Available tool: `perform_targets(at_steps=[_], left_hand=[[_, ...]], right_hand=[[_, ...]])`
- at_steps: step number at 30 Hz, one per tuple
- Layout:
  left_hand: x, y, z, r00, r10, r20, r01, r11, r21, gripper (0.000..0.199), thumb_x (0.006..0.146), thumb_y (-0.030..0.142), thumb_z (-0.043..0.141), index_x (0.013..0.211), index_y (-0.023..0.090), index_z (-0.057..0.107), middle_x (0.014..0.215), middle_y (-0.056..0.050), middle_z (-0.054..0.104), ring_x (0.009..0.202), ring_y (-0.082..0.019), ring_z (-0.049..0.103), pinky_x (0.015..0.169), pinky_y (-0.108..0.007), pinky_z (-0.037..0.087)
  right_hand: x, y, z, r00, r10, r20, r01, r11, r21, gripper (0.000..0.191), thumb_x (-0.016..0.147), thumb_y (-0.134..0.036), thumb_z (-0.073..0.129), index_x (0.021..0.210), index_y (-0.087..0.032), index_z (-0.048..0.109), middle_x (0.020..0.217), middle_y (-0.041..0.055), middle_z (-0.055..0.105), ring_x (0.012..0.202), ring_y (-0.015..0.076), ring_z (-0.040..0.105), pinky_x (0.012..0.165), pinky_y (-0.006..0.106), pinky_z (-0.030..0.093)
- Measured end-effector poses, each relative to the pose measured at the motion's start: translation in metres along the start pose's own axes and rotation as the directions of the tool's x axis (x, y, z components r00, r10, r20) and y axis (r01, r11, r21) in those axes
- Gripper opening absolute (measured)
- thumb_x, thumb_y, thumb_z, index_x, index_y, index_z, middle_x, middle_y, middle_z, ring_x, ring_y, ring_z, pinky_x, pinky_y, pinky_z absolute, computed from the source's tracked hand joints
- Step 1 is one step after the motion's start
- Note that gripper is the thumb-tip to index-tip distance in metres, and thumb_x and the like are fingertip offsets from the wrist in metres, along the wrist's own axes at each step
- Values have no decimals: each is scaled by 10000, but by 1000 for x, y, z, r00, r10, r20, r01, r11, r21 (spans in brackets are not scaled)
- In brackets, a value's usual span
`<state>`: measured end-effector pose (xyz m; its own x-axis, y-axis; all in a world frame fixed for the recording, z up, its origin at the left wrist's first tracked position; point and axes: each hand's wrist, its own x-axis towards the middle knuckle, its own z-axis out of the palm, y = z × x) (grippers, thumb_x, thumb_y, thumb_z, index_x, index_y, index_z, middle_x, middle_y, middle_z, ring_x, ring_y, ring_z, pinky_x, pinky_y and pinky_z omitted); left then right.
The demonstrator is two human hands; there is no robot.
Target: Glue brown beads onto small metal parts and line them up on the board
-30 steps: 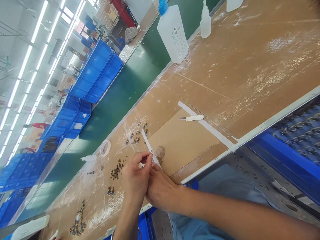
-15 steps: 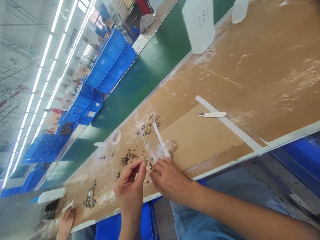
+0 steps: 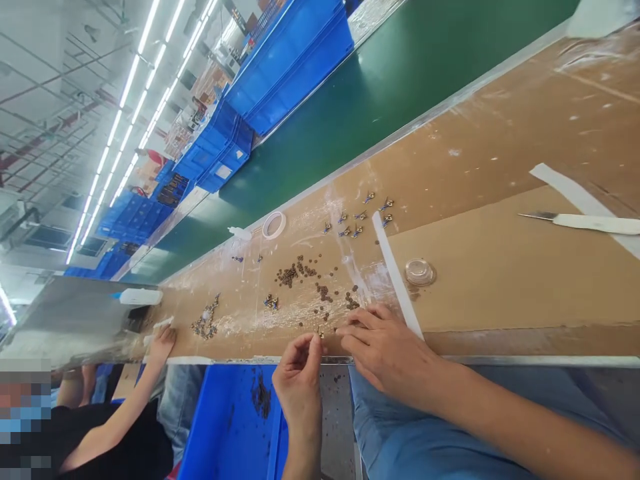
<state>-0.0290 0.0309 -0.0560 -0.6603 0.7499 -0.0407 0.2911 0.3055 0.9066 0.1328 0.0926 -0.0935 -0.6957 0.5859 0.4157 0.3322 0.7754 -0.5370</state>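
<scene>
My left hand (image 3: 301,373) is closed at the table's near edge, thumb and forefinger pinching a small dark metal part (image 3: 321,333). Just right of it, my right hand (image 3: 387,343) rests low over the table with bent fingers drawn together. Its fingertips are beside several small brown discs (image 3: 352,301); whether they hold one is hidden. A larger heap of these discs (image 3: 289,275) lies beyond my hands. Several small gold-and-blue metal pieces (image 3: 357,231) stand farther back, and a few more (image 3: 271,302) lie left of the heap.
To the right are a clear round dish (image 3: 420,272), a white strip (image 3: 397,277) and a white-handled knife (image 3: 590,222). A tape roll (image 3: 274,226) and small white bottle (image 3: 240,233) lie along the far edge. A co-worker's hand (image 3: 163,342) is at left. A blue bin (image 3: 230,407) stands below.
The camera view has turned and shifted, showing more of the co-worker and the blue bin. My left hand keeps its pinch; my right hand stays beside it near the discs.
</scene>
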Motion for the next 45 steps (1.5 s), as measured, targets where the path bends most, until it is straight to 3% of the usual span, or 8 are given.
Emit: perform_targets(at_steps=[6,12,17,26,45], left_hand=[[-1,-6,2,998,-18,54,17,1000,19,270,706,402,797,791,156,727,674,-29,732,621,-134,666,604,-205,544],[4,-1,3,991,63,118,-87,973,214,231,723,392,763,779,169,745,697,-32,746,640,-150,685,620,-218,548],[10,4,2,973,122,197,-185,920,345,186,750,366,726,783,185,755,731,-30,764,666,-162,708,663,-238,564],[11,12,4,949,202,243,-296,835,463,180,770,368,686,759,201,753,689,-16,762,616,-164,712,624,-241,566],[16,10,2,934,152,323,-300,827,476,171,804,358,671,799,205,746,731,-21,763,653,-178,720,650,-261,572]], right_hand=[[-3,-2,5,998,-48,-28,49,998,37,95,875,-120,563,954,-165,592,1070,47,687,1094,229,525,899,407,341],[-11,-1,3,991,-27,-132,33,998,47,136,879,-97,540,989,-149,600,1052,59,690,1063,220,547,898,402,342],[-10,0,2,990,-10,-141,14,999,29,113,885,-111,554,978,-146,607,996,63,690,1019,222,565,874,399,353],[-10,0,3,989,-7,-147,12,1000,29,119,916,-126,523,1008,-142,597,1014,76,684,1039,222,556,895,396,350],[-8,2,-1,994,2,-112,2,1000,31,90,922,-142,525,986,-141,588,982,70,668,1013,216,547,885,395,344]])
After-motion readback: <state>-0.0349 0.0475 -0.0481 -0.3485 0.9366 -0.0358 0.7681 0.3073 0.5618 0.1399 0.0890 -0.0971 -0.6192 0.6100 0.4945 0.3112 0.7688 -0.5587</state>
